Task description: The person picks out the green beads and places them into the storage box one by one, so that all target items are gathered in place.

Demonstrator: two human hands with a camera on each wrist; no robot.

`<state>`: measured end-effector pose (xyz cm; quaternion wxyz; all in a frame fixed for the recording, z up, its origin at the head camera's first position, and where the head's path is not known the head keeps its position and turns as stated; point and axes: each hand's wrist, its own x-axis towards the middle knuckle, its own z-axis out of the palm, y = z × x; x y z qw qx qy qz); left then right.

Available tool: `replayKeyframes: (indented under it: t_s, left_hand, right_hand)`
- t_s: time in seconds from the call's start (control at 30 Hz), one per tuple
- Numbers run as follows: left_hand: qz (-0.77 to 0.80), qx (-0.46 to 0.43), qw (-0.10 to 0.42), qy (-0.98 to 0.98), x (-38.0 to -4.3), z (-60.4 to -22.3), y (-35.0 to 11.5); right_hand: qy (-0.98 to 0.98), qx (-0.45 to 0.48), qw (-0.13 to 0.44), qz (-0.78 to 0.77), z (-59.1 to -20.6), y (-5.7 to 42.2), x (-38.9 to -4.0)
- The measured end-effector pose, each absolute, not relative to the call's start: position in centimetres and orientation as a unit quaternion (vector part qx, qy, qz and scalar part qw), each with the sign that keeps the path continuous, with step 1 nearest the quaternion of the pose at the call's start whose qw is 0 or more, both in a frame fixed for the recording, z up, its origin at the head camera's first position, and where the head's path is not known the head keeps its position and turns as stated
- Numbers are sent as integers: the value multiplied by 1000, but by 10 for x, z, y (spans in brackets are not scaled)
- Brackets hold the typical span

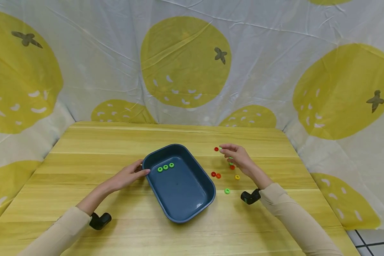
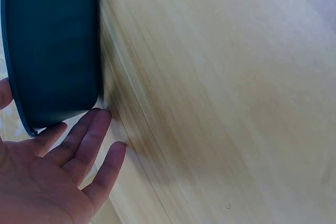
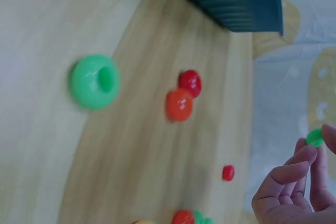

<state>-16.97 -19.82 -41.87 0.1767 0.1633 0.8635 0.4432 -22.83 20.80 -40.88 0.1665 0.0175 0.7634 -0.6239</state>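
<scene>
A dark blue rectangular basin stands on the wooden table, with three green rings in a row near its far left corner. My left hand grips that corner, thumb over the rim and fingers against the outer wall; the left wrist view shows the fingers under the basin's edge. To the right of the basin, my right hand pinches a small green ring between thumb and fingertips, above the table. A red ring lies just left of those fingertips.
Loose rings lie right of the basin: a dark red ring touching an orange ring, a yellow ring, a green ring, and an orange-red ring beside green, partly under my right hand. A lemon-patterned cloth hangs behind the table.
</scene>
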Motion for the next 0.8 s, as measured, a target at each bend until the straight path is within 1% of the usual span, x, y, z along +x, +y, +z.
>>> replayKeyframes:
  t_s: [0.27,0.57,0.7,0.8]
  left_hand:
    - [450,171,175,859,-168,-417,-198]
    - [443,164,175,864,-168,-416,-198]
    - [444,166,174,863,-168,-416,-197]
    - [446,167,175,862,-168,-417,-197]
  right_hand:
    - [751,-5,147,-644,-397,173,-233]
    - [724,-40,136,-675,-385,120,-242]
    - [730,-60,129,-669,-386,97,-245]
    - [740,-93,116,-656,-389,81,-245]
